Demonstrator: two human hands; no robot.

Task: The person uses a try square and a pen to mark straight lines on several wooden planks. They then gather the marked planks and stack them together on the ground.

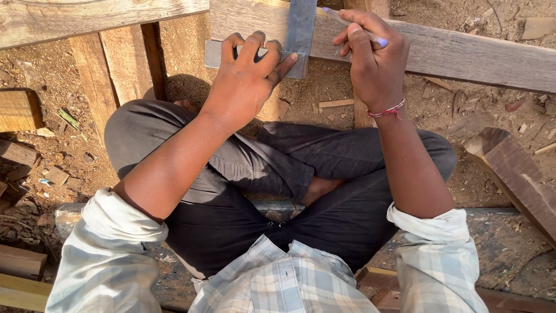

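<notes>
Two hands on plank (463, 55): left hand (249, 78) spread flat pinning metal square (301, 26) so it won't slip, right hand (373, 58) pinching pen (353, 26) w/ tip against blade edge.

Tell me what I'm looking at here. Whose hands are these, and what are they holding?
This is one picture, taken by a camera worn on a person's head, so you look down at their own arms and crossed legs. They sit on dirt ground scattered with wood scraps. The left hand presses a metal square, an L-shaped ruler, flat on a plank in front of them. The right hand holds a pen with its tip up beside the square's blade. A red thread is tied round that wrist. More planks lie at the left, and a dark wood block sits at the right.
</notes>
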